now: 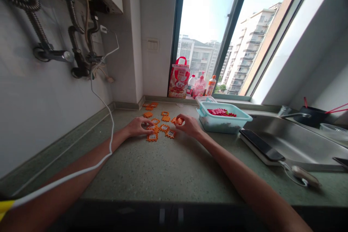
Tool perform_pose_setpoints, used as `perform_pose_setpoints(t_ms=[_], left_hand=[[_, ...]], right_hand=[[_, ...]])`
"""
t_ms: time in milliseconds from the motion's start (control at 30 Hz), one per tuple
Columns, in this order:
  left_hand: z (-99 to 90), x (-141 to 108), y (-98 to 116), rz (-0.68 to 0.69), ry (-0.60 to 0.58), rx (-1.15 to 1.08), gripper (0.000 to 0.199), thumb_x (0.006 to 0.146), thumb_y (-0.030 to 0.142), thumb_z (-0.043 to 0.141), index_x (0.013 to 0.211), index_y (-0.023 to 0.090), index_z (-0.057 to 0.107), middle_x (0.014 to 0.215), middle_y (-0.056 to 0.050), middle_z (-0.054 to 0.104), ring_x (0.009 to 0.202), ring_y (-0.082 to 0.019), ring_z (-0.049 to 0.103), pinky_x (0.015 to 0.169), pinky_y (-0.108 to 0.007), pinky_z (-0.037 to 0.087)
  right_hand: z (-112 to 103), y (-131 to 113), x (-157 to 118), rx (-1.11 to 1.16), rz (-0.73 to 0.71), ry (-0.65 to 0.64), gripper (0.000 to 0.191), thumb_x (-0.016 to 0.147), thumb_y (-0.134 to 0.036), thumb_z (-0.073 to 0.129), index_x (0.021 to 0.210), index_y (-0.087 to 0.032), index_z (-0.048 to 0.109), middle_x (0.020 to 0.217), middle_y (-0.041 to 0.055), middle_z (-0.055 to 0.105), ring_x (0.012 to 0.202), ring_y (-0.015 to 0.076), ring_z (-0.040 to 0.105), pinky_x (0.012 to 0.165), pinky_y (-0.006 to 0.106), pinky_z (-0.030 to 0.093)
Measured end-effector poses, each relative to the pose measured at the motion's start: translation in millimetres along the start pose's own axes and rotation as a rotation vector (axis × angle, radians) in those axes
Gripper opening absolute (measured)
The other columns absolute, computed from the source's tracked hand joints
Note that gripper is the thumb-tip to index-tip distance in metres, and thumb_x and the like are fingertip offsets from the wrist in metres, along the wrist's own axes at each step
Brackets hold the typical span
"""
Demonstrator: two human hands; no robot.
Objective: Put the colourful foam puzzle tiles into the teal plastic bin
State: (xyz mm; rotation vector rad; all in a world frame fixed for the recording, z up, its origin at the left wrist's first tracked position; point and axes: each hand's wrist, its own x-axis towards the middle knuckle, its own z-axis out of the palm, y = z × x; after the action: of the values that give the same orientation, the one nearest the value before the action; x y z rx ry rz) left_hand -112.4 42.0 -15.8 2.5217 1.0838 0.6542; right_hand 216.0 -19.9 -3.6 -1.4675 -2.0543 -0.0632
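Several orange toothed pieces [152, 137], some with white grid patterns, lie on the grey-green counter [163, 174]. My left hand [138, 127] rests at the left side of this group, thumb and fingers curved around an orange piece with a light pattern. At the group's right side, my right hand [188, 125] pinches an orange piece [178, 120] between thumb and fingertips. Between the hands lie more pieces, among them an orange frame with an open middle [165, 114]. Another small cluster [149, 106] sits farther back, near the wall.
A light blue tub [223, 122] holding red and pink pieces stands right of my right hand. Beyond it are a phone [261, 145] and a metal sink [299, 141]. A white cable [110, 130] crosses above my left forearm. Bottles [199, 86] and a red bag [178, 81] line the window.
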Motion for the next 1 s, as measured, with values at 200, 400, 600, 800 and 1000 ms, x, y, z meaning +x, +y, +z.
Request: perform_pose_setpoints(t_ms=[200, 400, 600, 800, 1000], left_hand=[[-1.8, -2, -1, -0.014, -0.012, -0.021, 0.052, 0.079, 0.059, 0.073, 0.116, 0.024, 0.082, 0.114, -0.006, 0.08, 0.097, -0.022, 0.072, 0.086, -0.03, 0.054], [-3.1, -4, -2, 0.005, -0.018, -0.003, 0.05, 0.084, 0.057, 0.069, 0.122, 0.026, 0.08, 0.124, -0.005, 0.077, 0.11, -0.024, 0.07, 0.099, -0.032, 0.051], [-5.0, -7, -1, 0.007, -0.066, -0.041, 0.066, 0.074, 0.067, 0.08, 0.126, 0.026, 0.078, 0.129, -0.009, 0.072, 0.113, -0.027, 0.069, 0.101, -0.035, 0.051], [-9.1, -8, 6, 0.025, -0.113, 0.027, 0.075, 0.072, 0.074, 0.078, 0.132, 0.027, 0.075, 0.135, -0.009, 0.069, 0.123, -0.03, 0.065, 0.108, -0.037, 0.047], [-6.2, -3, 9, 0.035, -0.042, -0.01, 0.064, 0.086, 0.077, 0.061, 0.123, 0.028, 0.079, 0.129, -0.006, 0.074, 0.116, -0.027, 0.068, 0.104, -0.034, 0.05]], right_hand=[[-14, -27, -23, 0.035, -0.183, -0.083, 0.021, 0.088, -0.036, 0.077, 0.107, -0.028, 0.073, 0.097, 0.0033, 0.076, 0.087, 0.0205, 0.069, 0.081, 0.029, 0.047], [5, -27, -25, -0.004, -0.172, -0.211, 0.033, 0.085, -0.043, 0.08, 0.114, -0.027, 0.072, 0.097, 0.006, 0.075, 0.087, 0.0234, 0.069, 0.078, 0.03, 0.048], [4, -27, -26, 0.024, -0.23, -0.188, 0.029, 0.081, -0.028, 0.078, 0.11, -0.027, 0.073, 0.098, 0.005, 0.075, 0.086, 0.0228, 0.068, 0.081, 0.032, 0.05], [-58, -3, -11, -0.155, -0.284, 0.17, 0.035, 0.09, -0.025, 0.068, 0.125, -0.026, 0.069, 0.122, 0.0105, 0.071, 0.116, 0.0311, 0.059, 0.102, 0.042, 0.049], [-139, 73, -18, -0.492, 0.113, 0.61, 0.039, 0.096, -0.038, 0.059, 0.13, -0.019, 0.065, 0.118, 0.0154, 0.069, 0.112, 0.0346, 0.056, 0.099, 0.047, 0.048]])
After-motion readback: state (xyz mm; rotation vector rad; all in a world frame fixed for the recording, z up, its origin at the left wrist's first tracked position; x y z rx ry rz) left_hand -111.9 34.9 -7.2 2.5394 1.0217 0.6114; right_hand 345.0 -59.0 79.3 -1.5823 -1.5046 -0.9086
